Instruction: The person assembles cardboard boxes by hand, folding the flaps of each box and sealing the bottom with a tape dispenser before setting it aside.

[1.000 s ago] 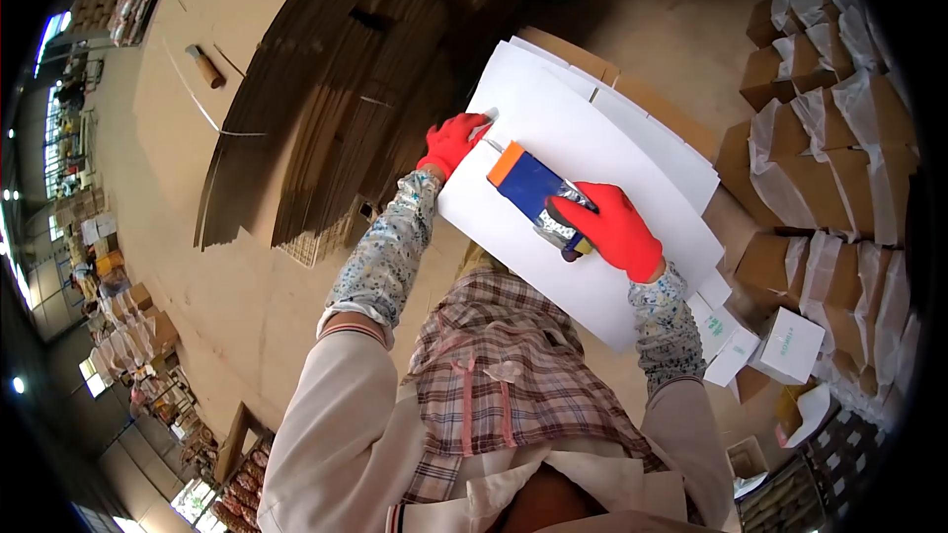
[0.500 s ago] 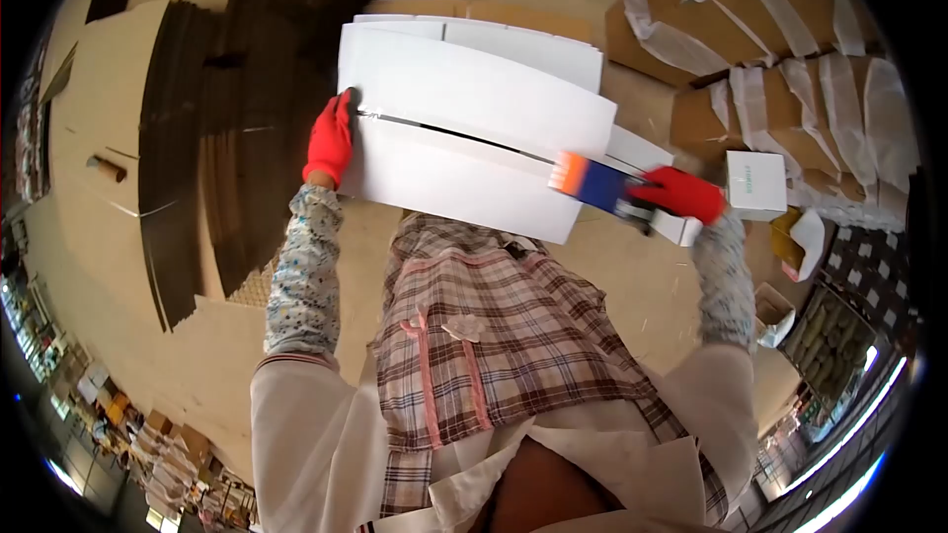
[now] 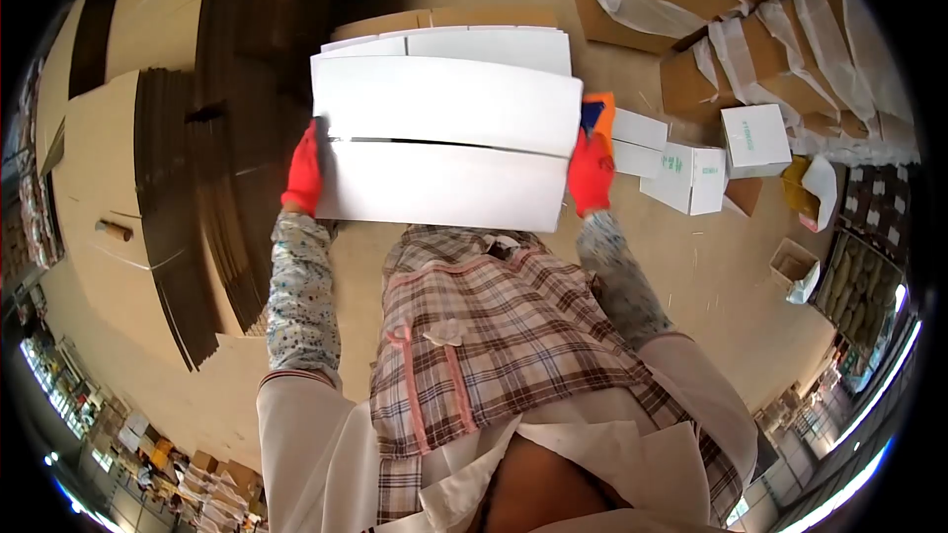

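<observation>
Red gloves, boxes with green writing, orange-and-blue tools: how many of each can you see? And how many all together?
Red gloves: 2
Boxes with green writing: 2
Orange-and-blue tool: 1
Total: 5

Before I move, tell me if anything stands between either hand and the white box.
Nothing visible separates the left hand from the white box. At the opposite end, the right hand holds a blue-orange tool; whether it comes between palm and box is hidden.
</observation>
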